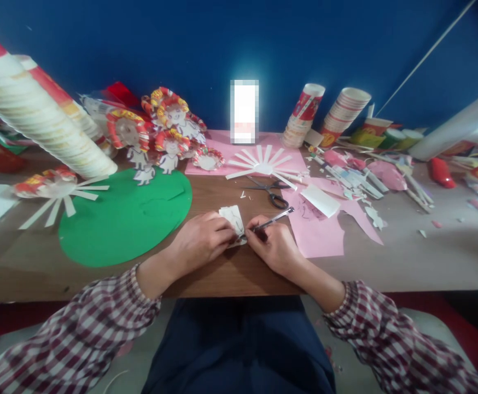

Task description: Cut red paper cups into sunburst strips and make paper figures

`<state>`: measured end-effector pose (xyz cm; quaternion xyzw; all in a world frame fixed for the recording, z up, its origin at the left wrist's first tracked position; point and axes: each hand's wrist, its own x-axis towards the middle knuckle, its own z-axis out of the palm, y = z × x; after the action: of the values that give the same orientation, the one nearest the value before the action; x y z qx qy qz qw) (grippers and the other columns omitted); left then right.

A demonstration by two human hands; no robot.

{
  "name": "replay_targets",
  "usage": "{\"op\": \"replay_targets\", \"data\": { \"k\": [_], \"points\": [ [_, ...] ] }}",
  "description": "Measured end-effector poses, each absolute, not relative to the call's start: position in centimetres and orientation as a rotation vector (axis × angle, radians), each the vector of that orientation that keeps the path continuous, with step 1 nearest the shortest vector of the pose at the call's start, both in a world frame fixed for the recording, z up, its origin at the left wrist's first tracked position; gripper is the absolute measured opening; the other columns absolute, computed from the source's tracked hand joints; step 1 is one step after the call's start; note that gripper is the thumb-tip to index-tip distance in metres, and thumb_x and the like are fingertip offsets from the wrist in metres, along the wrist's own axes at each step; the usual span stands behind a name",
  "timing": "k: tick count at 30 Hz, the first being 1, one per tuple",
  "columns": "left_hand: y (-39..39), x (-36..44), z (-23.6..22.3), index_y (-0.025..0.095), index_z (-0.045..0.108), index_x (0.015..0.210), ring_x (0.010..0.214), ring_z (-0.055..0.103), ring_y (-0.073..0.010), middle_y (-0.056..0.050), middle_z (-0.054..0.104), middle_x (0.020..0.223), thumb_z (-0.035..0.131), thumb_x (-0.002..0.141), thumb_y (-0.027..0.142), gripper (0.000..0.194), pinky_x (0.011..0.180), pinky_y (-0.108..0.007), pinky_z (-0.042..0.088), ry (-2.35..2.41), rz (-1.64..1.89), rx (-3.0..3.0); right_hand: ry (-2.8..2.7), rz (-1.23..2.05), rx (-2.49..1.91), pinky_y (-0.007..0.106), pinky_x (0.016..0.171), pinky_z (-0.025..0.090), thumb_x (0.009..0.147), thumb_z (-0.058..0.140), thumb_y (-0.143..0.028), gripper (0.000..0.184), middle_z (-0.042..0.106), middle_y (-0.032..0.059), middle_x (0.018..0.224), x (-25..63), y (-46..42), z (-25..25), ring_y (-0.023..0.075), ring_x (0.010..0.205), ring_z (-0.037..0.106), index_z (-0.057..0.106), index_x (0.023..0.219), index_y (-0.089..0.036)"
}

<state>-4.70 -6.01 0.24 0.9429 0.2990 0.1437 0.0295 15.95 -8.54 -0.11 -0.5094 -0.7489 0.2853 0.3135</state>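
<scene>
My left hand (200, 241) pins a small white paper piece (233, 217) flat on the brown table (222, 273), near its front edge. My right hand (275, 246) grips a pen (275, 218), whose tip touches the lower right corner of that paper. The two hands nearly meet at the paper. Black scissors (272, 192) lie shut just beyond the hands. A pink sheet (325, 235) with a folded white card (320, 200) on it lies right of my right hand.
A green paper circle (128, 219) lies to the left. Behind it stand several paper-cup figures (169, 137). Stacks of paper cups (345, 112) stand at the back right, a long cup stack (38, 117) at left. A white fan-cut cup (263, 164) and paper scraps (357, 180) lie about.
</scene>
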Motion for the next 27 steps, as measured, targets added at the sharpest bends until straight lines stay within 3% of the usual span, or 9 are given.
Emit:
{"op": "replay_targets", "data": {
  "k": [27],
  "points": [
    [-6.05,-4.69,0.37,0.020,0.069,0.094,0.088,0.056,-0.0189,-0.007,0.066,0.088,0.050,0.092,0.025,0.020,0.078,-0.032,0.047,0.941,0.419,2.876,-1.935,0.783,-1.338,0.022,0.056,0.041,0.088,0.051,-0.025,0.013,0.061,-0.0001,0.065,15.99,-8.66,0.06,0.0132,0.058,0.057,0.057,0.079,-0.019]
  ]
}}
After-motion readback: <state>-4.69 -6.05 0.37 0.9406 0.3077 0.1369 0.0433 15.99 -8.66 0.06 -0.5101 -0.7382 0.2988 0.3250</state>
